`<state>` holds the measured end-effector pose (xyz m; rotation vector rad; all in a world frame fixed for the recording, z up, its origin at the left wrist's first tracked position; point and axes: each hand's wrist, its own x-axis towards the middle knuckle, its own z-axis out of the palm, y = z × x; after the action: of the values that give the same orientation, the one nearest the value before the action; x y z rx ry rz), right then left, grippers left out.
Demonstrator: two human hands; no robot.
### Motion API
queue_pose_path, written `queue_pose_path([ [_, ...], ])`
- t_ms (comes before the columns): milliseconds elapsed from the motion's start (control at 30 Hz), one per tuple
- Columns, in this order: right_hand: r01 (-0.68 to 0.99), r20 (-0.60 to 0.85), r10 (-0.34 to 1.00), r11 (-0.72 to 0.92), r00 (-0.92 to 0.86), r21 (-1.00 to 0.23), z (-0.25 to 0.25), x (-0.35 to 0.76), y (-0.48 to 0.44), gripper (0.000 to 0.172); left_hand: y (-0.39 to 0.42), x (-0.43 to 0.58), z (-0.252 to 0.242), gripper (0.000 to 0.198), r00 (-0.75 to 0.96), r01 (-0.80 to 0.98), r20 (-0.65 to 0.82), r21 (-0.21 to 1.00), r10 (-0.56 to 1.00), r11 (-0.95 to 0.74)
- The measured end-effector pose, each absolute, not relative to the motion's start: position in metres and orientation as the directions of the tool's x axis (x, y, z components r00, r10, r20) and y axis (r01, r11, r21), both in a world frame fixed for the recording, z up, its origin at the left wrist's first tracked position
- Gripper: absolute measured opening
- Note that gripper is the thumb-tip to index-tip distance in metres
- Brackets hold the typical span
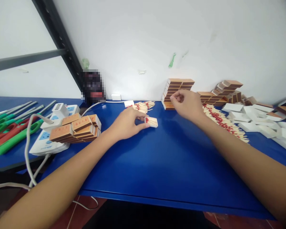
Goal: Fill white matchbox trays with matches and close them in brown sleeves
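Observation:
My left hand (127, 124) pinches a small white matchbox tray (153, 122) between thumb and fingers, low over the blue table. Matches with red heads lie inside that tray. My right hand (188, 103) is raised in front of a stack of brown matchboxes (181, 83), its thumb and fingertips drawn together. Whether anything is between those fingertips, I cannot make out. Behind my left hand lies a small heap of loose matches (145, 106). A long row of matches (222, 122) spreads beside my right forearm.
White empty trays (257, 117) are heaped at the right, with more matchboxes (228, 89) behind them. On the left, a pile of matchboxes (75, 128) rests against a white power strip (47, 144) with cables. Green and red-handled tools (16, 130) lie farther left.

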<state>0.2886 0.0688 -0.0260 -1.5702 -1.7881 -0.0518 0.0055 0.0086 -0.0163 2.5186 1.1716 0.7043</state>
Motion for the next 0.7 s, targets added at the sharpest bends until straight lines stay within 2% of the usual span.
queue_pose_path([
  [100, 0.906, 0.492, 0.87, 0.18, 0.035, -0.383, -0.019, 0.308, 0.076, 0.012, 0.004, 0.01, -0.022, 0.026, 0.597, 0.643, 0.274, 0.399, 0.754, -0.654],
  [333, 0.946, 0.509, 0.859, 0.119, 0.055, -0.303, -0.008, 0.337, 0.082, 0.013, 0.002, 0.01, -0.028, 0.036, 0.634, 0.624, 0.258, 0.385, 0.729, -0.68],
  [433, 0.951, 0.41, 0.911, 0.167, -0.048, -0.259, -0.006, 0.346, 0.083, 0.012, 0.003, 0.011, -0.031, 0.034, 0.635, 0.625, 0.254, 0.387, 0.729, -0.679],
  [567, 0.94, 0.283, 0.948, 0.221, -0.144, -0.261, 0.002, 0.359, 0.083, 0.015, 0.003, 0.011, -0.031, 0.035, 0.632, 0.633, 0.249, 0.381, 0.734, -0.674],
  [700, 0.963, 0.408, 0.912, 0.076, 0.038, -0.258, 0.017, 0.381, 0.081, 0.022, 0.0, 0.011, -0.028, 0.032, 0.63, 0.634, 0.247, 0.383, 0.736, -0.672],
])
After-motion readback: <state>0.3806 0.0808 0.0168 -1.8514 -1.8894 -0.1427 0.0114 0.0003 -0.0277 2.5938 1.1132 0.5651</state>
